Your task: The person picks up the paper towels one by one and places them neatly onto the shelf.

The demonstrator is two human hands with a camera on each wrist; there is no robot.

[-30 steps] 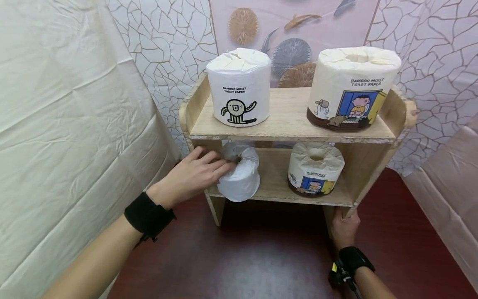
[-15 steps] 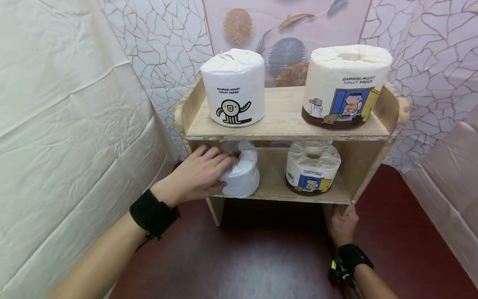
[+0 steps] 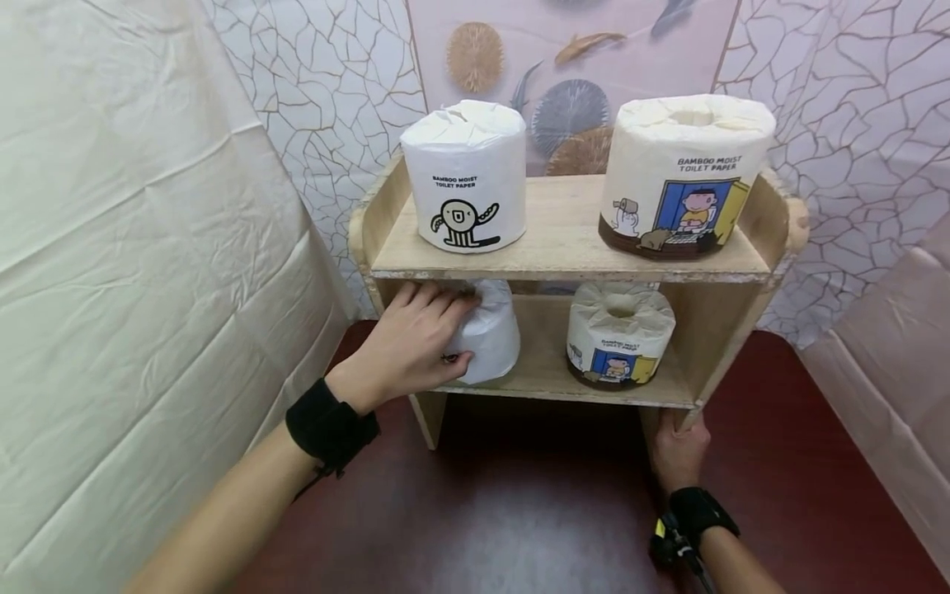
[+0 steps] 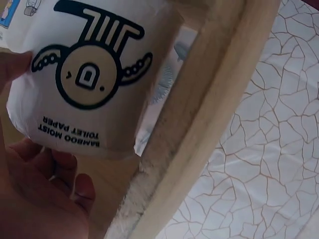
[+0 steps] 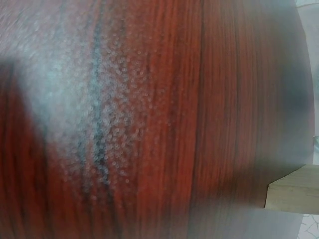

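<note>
On the lower shelf at the left, a wrapped white toilet roll (image 3: 496, 338) sits under the upper board. My left hand (image 3: 411, 338) holds it, with the thumb against its front side and fingers bent over its top. In the left wrist view, the roll's printed cartoon figure (image 4: 88, 74) faces the camera, upside down, and the thumb (image 4: 15, 64) lies on the wrapper. My right hand (image 3: 679, 452) grips the lower right leg of the wooden shelf (image 3: 567, 227), its fingers partly hidden behind the wood.
On the upper board stand a white toilet roll (image 3: 463, 177) and a larger cream one (image 3: 686, 177). A cream toilet roll (image 3: 621, 338) occupies the lower right. Dark red table (image 3: 519, 495) lies beneath. Pale cloth (image 3: 148, 247) hangs at the left, patterned wall behind.
The roll at lower left has tipped more upright and moved farther into the shelf. My left hand has followed it, its thumb now across the front. The right hand keeps its grip.
</note>
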